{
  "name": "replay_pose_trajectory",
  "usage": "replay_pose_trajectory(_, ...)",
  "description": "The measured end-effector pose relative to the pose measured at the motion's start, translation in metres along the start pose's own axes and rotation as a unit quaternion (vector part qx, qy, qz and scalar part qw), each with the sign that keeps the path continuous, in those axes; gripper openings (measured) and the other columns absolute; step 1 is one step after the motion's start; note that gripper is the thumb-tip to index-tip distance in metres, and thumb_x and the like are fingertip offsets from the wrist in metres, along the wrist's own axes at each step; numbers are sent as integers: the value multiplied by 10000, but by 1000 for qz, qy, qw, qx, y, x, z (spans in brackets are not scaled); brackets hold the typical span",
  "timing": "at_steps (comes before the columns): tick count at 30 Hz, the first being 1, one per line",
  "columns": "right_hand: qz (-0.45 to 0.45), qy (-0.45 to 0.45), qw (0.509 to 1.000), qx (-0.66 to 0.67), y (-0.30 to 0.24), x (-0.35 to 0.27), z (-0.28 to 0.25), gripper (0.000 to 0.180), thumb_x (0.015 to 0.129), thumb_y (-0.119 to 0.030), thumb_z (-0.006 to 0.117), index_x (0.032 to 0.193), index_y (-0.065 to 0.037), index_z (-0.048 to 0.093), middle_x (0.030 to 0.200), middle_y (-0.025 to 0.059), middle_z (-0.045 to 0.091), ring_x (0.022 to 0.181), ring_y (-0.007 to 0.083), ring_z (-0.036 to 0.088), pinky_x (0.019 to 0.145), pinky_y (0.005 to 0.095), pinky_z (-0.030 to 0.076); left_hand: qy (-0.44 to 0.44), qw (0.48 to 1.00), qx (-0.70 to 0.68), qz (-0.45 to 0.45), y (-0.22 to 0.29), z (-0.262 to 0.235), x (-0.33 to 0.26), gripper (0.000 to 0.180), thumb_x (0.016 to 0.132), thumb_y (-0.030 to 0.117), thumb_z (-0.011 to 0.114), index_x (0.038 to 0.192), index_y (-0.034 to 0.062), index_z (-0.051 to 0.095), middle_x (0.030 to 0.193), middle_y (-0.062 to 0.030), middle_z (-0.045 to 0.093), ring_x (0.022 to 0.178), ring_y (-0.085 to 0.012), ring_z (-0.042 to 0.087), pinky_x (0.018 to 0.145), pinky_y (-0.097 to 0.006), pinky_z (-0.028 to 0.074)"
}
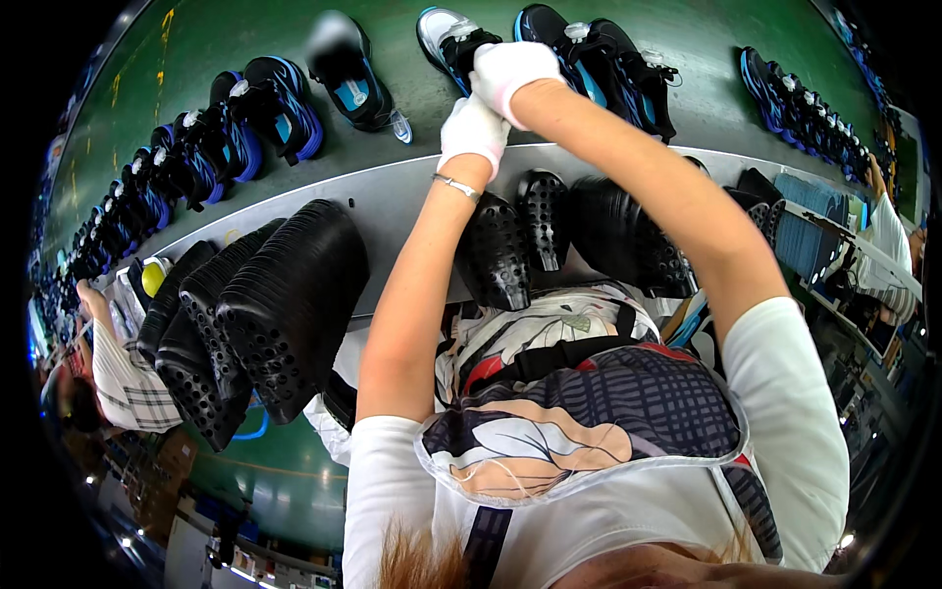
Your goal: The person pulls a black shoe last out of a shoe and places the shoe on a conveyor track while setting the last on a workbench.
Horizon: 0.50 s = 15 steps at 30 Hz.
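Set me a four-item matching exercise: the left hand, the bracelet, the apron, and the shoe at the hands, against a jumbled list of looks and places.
1. Left hand
2. Bracelet
3. Apron
4. Shoe

A. Patterned, worn across the torso
B. Pale-toed, partly hidden by the right hand
C. Thin and silvery, around the left wrist
D. Gloved in white

Pairs: 1-D, 2-C, 3-A, 4-B.
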State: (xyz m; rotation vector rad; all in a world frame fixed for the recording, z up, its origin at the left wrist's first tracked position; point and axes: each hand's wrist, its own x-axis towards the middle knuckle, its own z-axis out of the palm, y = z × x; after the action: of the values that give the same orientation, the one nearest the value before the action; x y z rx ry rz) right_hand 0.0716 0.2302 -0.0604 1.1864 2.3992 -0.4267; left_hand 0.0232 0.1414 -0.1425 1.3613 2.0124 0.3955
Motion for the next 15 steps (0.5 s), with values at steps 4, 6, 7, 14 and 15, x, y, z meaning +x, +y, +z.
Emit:
replay_pose_trajectory(4,27,-11,999,41,-11,24,15,254,857,-208,548,980,-37,689,1001,185,673,930,337,652,811,399,526,8,998,-19,-66,-5,7,1,321,804,313,619,998,61,664,996,-198,650,942,-370,613,822,-444,496)
replay_pose_trajectory(6,27,-58,996,56,-11,32,9,226,828,-162,589,993,-43,687,1035,186,663,942,345,644,814,398,529,1,999,27,-28,-3,0,-1,274,798,236,631,1006,59,651,991,-191,645,942,-352,621,830,-430,501)
replay_pose_trajectory(7,19,-63,997,50,-13,32,8,230,830,-160,584,1003,-42,682,1035,189,661,939,348,642,815,397,531,16,999,28,11,-12,7,-1,262,776,234,653,972,59,659,975,-189,648,936,-354,622,825,-433,503)
replay_pose_trajectory(14,-46,-9,998,36,-16,37,11,289,866,-175,524,1095,-41,637,1051,195,655,940,368,639,811,406,537,-68,996,-21,-59,-11,-19,6,310,729,257,694,979,77,663,995,-186,663,941,-365,622,818,-434,510)
replay_pose_trajectory(15,14,-44,987,153,-19,38,6,325,893,-200,463,1140,-54,615,1101,199,639,981,354,635,821,416,534,-65,996,-23,-51,-19,-13,10,317,725,262,691,981,75,663,1012,-182,661,951,-371,619,826,-431,510)
